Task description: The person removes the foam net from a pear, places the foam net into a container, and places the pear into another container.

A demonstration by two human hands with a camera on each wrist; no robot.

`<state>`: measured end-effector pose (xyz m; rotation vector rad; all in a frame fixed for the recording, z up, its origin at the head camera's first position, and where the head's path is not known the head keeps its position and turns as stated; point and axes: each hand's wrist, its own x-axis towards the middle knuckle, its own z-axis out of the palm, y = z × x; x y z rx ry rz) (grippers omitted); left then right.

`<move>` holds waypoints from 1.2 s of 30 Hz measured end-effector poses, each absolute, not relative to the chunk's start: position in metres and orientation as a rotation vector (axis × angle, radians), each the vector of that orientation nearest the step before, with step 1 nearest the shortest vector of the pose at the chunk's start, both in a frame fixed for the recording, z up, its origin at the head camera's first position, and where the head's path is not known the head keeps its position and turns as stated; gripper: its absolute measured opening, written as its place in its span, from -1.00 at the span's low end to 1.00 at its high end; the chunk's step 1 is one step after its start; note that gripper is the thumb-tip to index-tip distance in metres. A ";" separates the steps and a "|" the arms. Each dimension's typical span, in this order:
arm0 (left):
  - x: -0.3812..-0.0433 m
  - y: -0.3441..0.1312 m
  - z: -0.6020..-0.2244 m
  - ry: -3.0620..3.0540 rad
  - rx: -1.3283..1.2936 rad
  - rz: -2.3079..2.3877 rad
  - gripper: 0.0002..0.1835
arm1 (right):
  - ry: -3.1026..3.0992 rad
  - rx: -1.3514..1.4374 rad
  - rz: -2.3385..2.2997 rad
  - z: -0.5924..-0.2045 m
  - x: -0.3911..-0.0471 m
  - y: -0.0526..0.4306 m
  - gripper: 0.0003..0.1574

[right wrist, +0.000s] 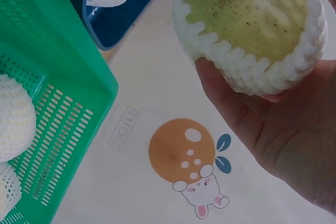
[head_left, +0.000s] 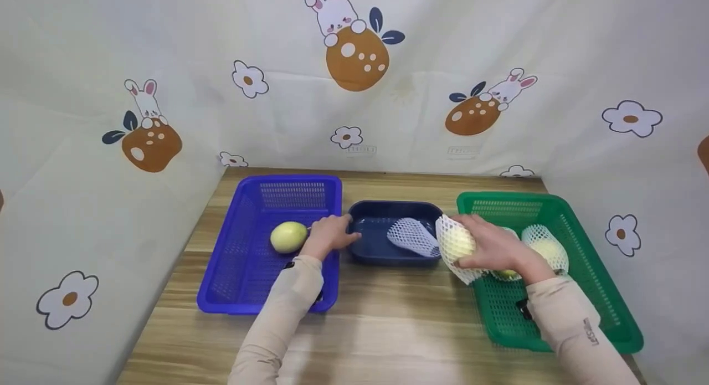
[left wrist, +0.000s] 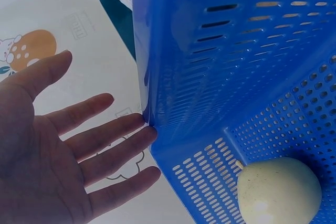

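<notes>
My right hand point(head_left: 493, 245) grips a pale green pear point(right wrist: 252, 14) wrapped in a white foam net point(head_left: 451, 263), held up at the left rim of the green basket point(head_left: 601, 252). The pear's stem end shows through the net's opening in the right wrist view. With fingers spread and nothing in it, my left hand point(head_left: 331, 234) hovers over the blue basket's right rim. A bare pear point(head_left: 288, 237) lies inside that blue basket point(head_left: 221, 280). Between the baskets, a dark blue tray point(head_left: 368, 252) holds an empty foam net point(head_left: 412, 236).
More netted pears point(head_left: 545, 249) lie in the green basket beneath and beside my right hand. Both baskets and the tray stand on a wood-grain table point(head_left: 388, 318). A printed cloth point(head_left: 277, 124) hangs behind the table and along both sides.
</notes>
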<state>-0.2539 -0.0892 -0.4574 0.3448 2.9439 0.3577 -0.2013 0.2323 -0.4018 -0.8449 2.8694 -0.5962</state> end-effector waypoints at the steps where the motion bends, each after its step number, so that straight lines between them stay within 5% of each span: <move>1: -0.254 -0.089 -0.457 2.944 0.343 0.360 -0.48 | 2.866 -0.846 -0.609 -0.402 -0.202 0.232 0.00; 36: -0.256 -0.090 -0.458 2.927 0.350 0.333 -0.45 | 2.829 -0.908 -0.616 -0.417 -0.201 0.200 0.02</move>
